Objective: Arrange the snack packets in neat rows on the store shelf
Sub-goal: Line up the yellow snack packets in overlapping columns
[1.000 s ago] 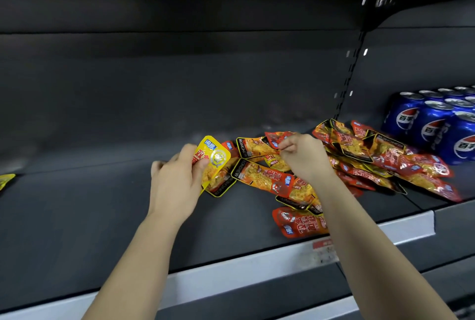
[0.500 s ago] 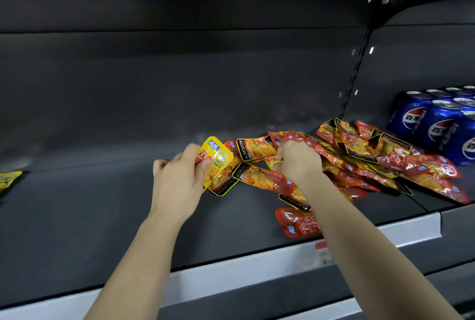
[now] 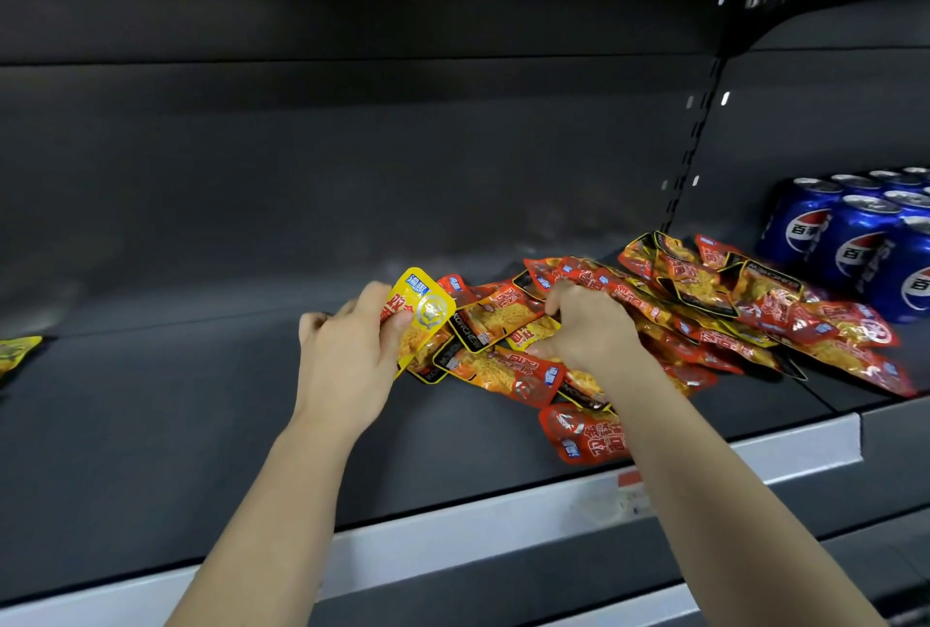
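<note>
Snack pile (image 3: pixel 714 319): yellow packet (image 3: pixel 423 308) gripped in left hand (image 3: pixel 347 364), red packets (image 3: pixel 586 273) seemingly clutched in right hand (image 3: pixel 590 327).

The dark grey shelf (image 3: pixel 201 425) in front of me carries a loose heap of red and orange snack packets (image 3: pixel 704 319), overlapping at every angle from its middle toward the right. One red packet (image 3: pixel 586 435) lies at the heap's front, near the white price strip (image 3: pixel 453 541) on the shelf edge. Blue cans (image 3: pixel 855 244) stand upright in rows at the far right. A yellow packet (image 3: pixel 17 354) lies well apart at the far left.
</note>
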The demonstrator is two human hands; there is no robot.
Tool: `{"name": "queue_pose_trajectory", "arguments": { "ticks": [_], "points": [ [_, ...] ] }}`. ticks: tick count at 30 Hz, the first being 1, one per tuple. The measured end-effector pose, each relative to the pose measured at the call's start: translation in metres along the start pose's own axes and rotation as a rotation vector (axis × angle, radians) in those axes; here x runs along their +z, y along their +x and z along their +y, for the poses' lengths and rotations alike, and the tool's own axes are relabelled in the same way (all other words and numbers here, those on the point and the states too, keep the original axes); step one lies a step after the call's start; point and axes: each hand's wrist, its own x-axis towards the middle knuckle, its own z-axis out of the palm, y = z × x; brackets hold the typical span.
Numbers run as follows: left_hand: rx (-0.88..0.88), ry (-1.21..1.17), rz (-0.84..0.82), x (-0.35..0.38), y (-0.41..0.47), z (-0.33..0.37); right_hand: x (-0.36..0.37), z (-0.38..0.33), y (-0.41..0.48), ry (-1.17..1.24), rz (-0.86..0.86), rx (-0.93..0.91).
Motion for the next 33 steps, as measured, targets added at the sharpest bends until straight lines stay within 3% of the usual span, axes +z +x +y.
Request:
{"name": "queue_pose_trajectory", "arguments": {
  "ticks": [12, 15, 21, 24, 30, 33],
  "points": [
    [-0.002, -0.001, -0.020, 0.001, 0.000, -0.001, -0.031, 0.007, -0.017, 0.560, 0.042, 0.005],
    [0.006, 0.007, -0.023, 0.000, 0.000, -0.001, -0.031, 0.007, -0.016, 0.560, 0.045, 0.016],
    [-0.004, 0.004, -0.035, 0.000, 0.000, 0.000, -0.046, 0.008, -0.015, 0.465, 0.274, -0.048],
    [0.002, 0.037, -0.044, -0.003, 0.000, 0.001, -0.046, 0.007, -0.017, 0.614, 0.329, -0.048],
    [0.080, 0.161, -0.036, -0.019, 0.003, -0.004, -0.033, -0.017, -0.021, 0.950, 0.076, 0.029],
    [0.099, 0.228, -0.030, -0.034, 0.000, -0.024, -0.017, -0.043, -0.021, 0.973, 0.027, 0.041]
  ]
}}
